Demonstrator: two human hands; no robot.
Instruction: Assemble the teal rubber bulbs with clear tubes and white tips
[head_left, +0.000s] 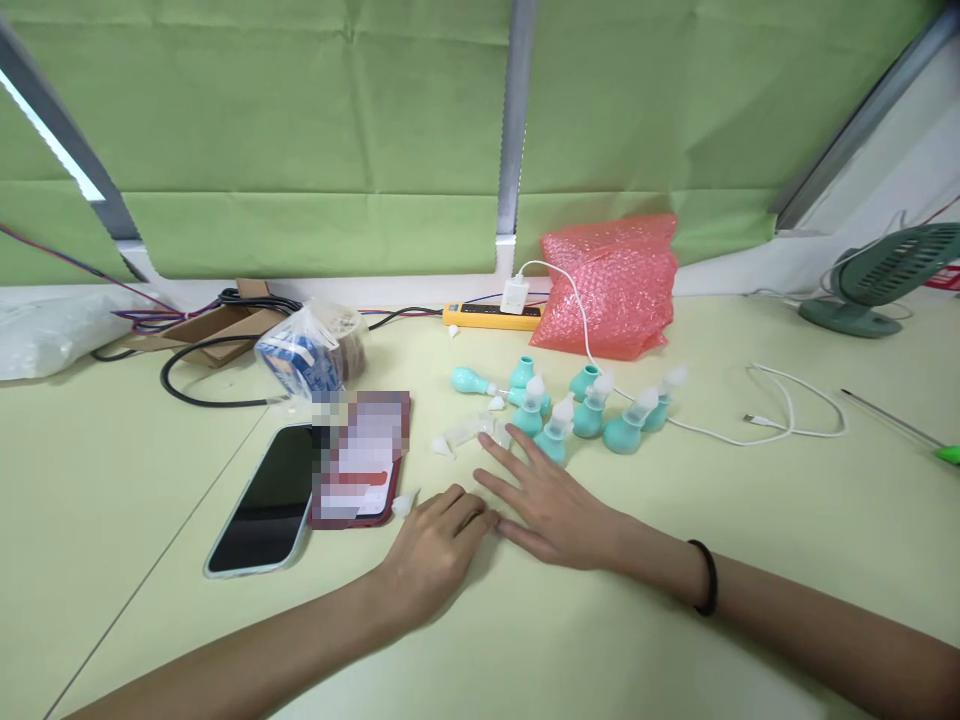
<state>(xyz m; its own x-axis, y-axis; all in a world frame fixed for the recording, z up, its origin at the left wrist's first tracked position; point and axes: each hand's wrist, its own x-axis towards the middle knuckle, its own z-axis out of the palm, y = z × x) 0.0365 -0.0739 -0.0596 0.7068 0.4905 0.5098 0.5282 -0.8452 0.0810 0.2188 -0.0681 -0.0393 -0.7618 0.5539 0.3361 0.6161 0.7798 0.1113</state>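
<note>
My left hand rests on the table with its fingers curled together; whatever they may hold is hidden. Its fingertips come close to the thumb of my right hand, whose fingers are spread. The right fingertips reach over clear plastic pieces and seem to touch them. Just beyond stand several teal squeeze bulbs with translucent nozzles. Farther back are teal bulbs without nozzles, and another teal bulb lies on its side. Small white tips are scattered about, one white tip beside my left hand.
Two phones, one dark-screened and one red-cased, lie at left. Behind are a bagged blue package, a yellow power strip and a pink bubble-wrap bag. A white cable, a screwdriver and a green fan are at right.
</note>
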